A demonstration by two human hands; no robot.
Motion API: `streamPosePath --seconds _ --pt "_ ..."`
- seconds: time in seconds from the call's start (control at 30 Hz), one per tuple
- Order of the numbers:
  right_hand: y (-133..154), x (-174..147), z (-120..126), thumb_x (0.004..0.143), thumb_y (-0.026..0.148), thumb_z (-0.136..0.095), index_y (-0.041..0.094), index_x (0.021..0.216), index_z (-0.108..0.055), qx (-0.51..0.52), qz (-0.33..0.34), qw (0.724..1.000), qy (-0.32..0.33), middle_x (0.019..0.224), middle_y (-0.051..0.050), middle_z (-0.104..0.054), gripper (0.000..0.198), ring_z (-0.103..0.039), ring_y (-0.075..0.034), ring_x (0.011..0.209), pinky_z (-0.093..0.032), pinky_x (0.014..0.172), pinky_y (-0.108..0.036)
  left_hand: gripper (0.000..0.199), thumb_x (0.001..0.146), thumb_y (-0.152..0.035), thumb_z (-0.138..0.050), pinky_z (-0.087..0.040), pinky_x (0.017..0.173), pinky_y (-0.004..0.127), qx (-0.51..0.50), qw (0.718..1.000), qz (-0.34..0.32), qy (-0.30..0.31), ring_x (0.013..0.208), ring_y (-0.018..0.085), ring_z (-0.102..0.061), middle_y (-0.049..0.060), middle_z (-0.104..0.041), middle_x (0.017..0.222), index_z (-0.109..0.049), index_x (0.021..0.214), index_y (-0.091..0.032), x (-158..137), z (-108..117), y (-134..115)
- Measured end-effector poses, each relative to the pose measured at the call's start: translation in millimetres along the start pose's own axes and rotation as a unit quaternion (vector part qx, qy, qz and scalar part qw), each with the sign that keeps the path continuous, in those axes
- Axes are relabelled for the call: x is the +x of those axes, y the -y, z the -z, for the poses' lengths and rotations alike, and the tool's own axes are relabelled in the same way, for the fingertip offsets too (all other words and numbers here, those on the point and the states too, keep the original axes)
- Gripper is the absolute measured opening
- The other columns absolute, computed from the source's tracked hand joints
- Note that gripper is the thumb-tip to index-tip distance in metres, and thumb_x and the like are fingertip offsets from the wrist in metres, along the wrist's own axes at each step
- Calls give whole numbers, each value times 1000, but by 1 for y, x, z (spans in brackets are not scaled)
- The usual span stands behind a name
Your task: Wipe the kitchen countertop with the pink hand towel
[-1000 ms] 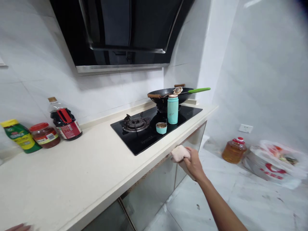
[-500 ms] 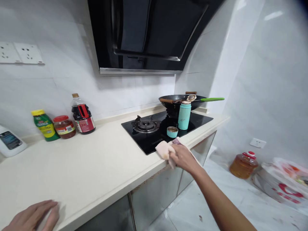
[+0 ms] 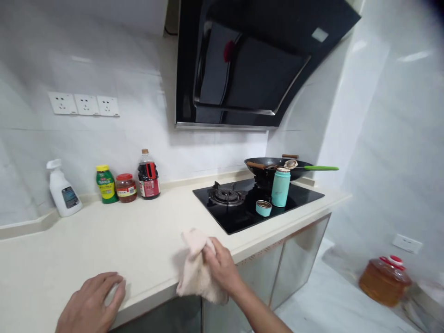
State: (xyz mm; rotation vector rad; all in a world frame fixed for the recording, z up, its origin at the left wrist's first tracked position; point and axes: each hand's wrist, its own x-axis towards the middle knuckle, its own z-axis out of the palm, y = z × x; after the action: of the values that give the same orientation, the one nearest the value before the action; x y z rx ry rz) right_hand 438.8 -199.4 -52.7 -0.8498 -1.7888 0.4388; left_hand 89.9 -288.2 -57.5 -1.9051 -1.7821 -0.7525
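Note:
A pale pink cloth (image 3: 198,273) is bunched in my right hand (image 3: 222,264), whose fingers are closed round it. Its upper corner lies over the front of the cream countertop (image 3: 156,240), and the rest hangs down past the edge. My left hand (image 3: 93,300) rests on the counter near the front edge, fingers stretched and slightly bent, holding nothing. To the right of the cloth is the black gas hob (image 3: 239,224). On it stand an upright turquoise flask (image 3: 280,189) and a turquoise cup-shaped lid (image 3: 263,209).
A wok (image 3: 255,163) with a green-handled utensil (image 3: 321,168) sits on the far burner. Along the wall stand a spray bottle (image 3: 64,192), a green squeeze bottle (image 3: 106,185), a red-lidded jar (image 3: 126,189) and a dark sauce bottle (image 3: 149,178). A range hood (image 3: 249,74) hangs above; an oil jug (image 3: 384,282) is on the floor.
My right hand has drawn the cloth leftward and nearer, away from the hob's front corner. The view has turned left, showing the whole spray bottle. My left hand stays on the counter.

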Motion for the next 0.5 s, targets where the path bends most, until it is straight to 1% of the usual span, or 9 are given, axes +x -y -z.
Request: streamPosePath --seconds 0.03,0.07,0.17,0.27,0.33,0.4,0.5 --pt "-3 13 7 106 57 -37 25 103 -63 26 -22 999 2 92 -2 -66 41 -64 -24 84 -54 72 -32 38 91 -45 -47 -51 95 35 2 1000 -3 1 107 25 -69 7 -78 112 -78 99 -24 0 1 -2" --pt "-7 28 17 105 62 -36 23 101 -62 28 -32 999 3 92 -3 -66 47 -63 -24 84 -54 72 -31 38 92 -45 -47 -50 95 36 3 1000 -3 0 107 25 -69 7 -77 112 -78 100 -24 0 2 -4" --pt "-29 67 57 100 72 -34 19 104 -61 -1 -54 998 12 94 -6 -67 60 -62 -24 85 -52 70 -30 36 95 -44 -46 -49 95 38 1 1000 11 -20 105 25 -69 6 -77 111 -76 98 -25 -1 2 -7" --pt "-58 87 100 96 75 -35 17 99 -61 -65 -81 994 18 94 -8 -67 63 -61 -26 86 -50 73 -32 32 95 -41 -46 -49 93 38 -5 999 1 -38 102 24 -69 5 -77 108 -75 97 -26 -2 1 -8" --pt "-78 91 124 95 69 -35 18 93 -61 -127 -99 987 12 93 -9 -67 57 -61 -28 89 -50 78 -36 30 96 -39 -48 -49 90 38 -3 999 -2 -46 99 23 -70 4 -76 106 -74 96 -26 -3 1 -9" --pt "-98 90 142 96 58 -35 18 95 -61 -194 -119 974 6 96 -11 -67 48 -62 -29 92 -49 83 -39 28 96 -37 -49 -49 88 37 0 999 0 -53 98 23 -70 4 -76 105 -74 96 -26 -4 2 -11" --pt "-121 86 158 96 39 -38 14 112 -64 -297 -142 944 -4 110 -17 -66 39 -60 -32 105 -47 93 -44 27 96 -37 -49 -49 85 37 1 998 -2 -64 98 23 -70 4 -76 105 -74 97 -26 -4 4 -13"
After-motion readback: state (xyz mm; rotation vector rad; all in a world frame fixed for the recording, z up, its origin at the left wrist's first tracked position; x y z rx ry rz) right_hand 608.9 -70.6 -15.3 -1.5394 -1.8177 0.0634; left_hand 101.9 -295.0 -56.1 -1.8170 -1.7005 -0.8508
